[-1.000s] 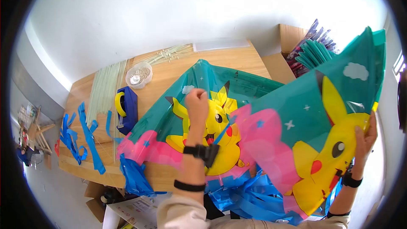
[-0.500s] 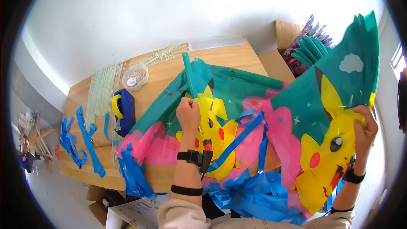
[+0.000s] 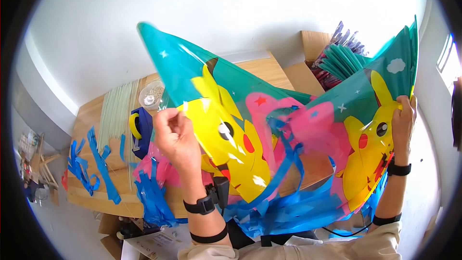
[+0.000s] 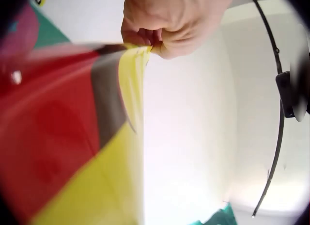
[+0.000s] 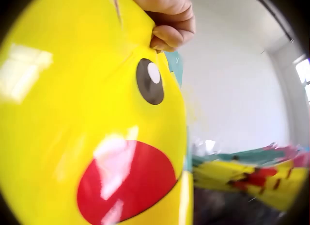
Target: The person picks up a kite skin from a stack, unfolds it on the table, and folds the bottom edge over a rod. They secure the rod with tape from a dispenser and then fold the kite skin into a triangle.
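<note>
Printed plastic sheets in green, pink and yellow (image 3: 219,130) spread between the two hands in the head view. The left hand (image 3: 177,137) pinches the near sheet's left edge, its green corner standing up above the table. In the left wrist view the fingers of the left hand (image 4: 169,26) pinch the yellow edge. At the right, the right hand (image 3: 404,120) grips the outer edge of the sheets beside a yellow figure's head; the right wrist view shows the right hand (image 5: 169,21) with curled fingers on the yellow film (image 5: 63,113). Blue strips (image 3: 293,212) hang below the sheets.
On the wooden table (image 3: 120,207) at the left are a blue tape dispenser (image 3: 141,132), thin pale sticks (image 3: 118,113), a round container (image 3: 151,94) and blue strips (image 3: 103,171). A cardboard box (image 3: 303,79) with rolled sheets (image 3: 341,62) stands behind, at the right.
The left hand has moved left and toward the body, drawing the sheet's edge with it and raising a green corner. The right hand, still gripping, has shifted slightly up and left.
</note>
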Action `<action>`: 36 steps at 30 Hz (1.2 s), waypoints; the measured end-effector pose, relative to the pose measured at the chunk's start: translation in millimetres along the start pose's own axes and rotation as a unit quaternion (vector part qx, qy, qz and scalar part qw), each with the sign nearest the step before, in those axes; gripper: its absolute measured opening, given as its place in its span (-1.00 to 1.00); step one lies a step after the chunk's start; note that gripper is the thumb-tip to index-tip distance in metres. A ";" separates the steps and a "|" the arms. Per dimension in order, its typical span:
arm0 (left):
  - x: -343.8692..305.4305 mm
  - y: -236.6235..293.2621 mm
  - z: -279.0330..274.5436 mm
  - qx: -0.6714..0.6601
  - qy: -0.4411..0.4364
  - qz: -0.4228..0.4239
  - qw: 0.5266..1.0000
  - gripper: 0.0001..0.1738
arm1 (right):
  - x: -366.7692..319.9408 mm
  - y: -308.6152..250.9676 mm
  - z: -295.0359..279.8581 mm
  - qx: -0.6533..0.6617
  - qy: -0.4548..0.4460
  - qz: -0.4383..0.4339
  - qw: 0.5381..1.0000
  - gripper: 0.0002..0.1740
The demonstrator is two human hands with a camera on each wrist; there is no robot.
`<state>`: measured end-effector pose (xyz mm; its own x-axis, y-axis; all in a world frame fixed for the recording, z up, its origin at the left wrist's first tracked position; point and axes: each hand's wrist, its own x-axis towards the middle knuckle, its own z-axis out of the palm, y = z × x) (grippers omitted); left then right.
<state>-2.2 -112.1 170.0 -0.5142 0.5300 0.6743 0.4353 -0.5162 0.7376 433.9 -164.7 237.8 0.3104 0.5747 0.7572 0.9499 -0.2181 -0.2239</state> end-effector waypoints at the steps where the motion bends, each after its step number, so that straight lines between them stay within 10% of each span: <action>1: -2.2 15.0 4.3 0.000 -0.042 -0.012 0.999 -0.88 | -5.9 -11.0 -0.1 -0.001 0.000 0.000 1.000 -0.70; 7: -72.2 103.0 75.5 -0.293 -0.334 -0.113 0.889 -0.70 | -49.1 -99.2 -20.9 0.238 -0.199 -0.259 0.915 -0.71; 15: -103.0 129.3 91.3 -0.450 -0.470 -0.171 0.740 -0.60 | -72.5 -87.7 -37.7 0.326 -0.226 -0.115 0.911 -0.71; 20: -95.6 124.8 79.6 -0.377 -0.396 -0.207 0.811 -0.79 | -34.1 74.0 -75.7 0.429 -0.264 0.055 0.862 -0.52; 23: -90.1 98.1 80.5 -0.331 -0.398 -0.239 0.821 -0.83 | 30.6 190.7 -166.9 0.345 -0.261 0.073 0.899 -0.48; 24: -91.9 87.3 83.9 -0.297 -0.399 -0.251 0.830 -0.84 | 46.5 264.8 -194.2 0.241 -0.151 0.086 0.955 -0.48; 25: -94.9 77.0 87.4 -0.302 -0.402 -0.251 0.827 -0.84 | 77.1 348.7 -225.2 -0.210 -0.072 -0.027 0.975 -0.42; 27: -102.4 59.5 94.1 -0.280 -0.387 -0.286 0.831 -0.84 | 120.7 385.0 -277.9 -0.264 -0.018 -0.009 0.964 -0.44; 31: -112.6 38.3 109.2 -0.269 -0.375 -0.325 0.825 -0.87 | 190.8 297.4 -315.0 -0.442 0.128 0.012 0.888 -0.49; 34: -115.8 23.2 123.4 -0.250 -0.371 -0.337 0.829 -0.89 | 239.4 285.4 -250.1 -0.402 0.220 -0.300 0.837 -0.43; 36: -116.9 14.5 129.8 -0.229 -0.366 -0.348 0.832 -0.90 | 251.3 241.3 -170.5 -0.341 0.198 -0.328 0.858 -0.39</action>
<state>160.1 -94.2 106.4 0.1372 0.9891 0.0528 -0.1928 -0.0256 0.9809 734.9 -207.3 478.7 -0.4474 0.4668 0.7628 0.6310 -0.4397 0.6392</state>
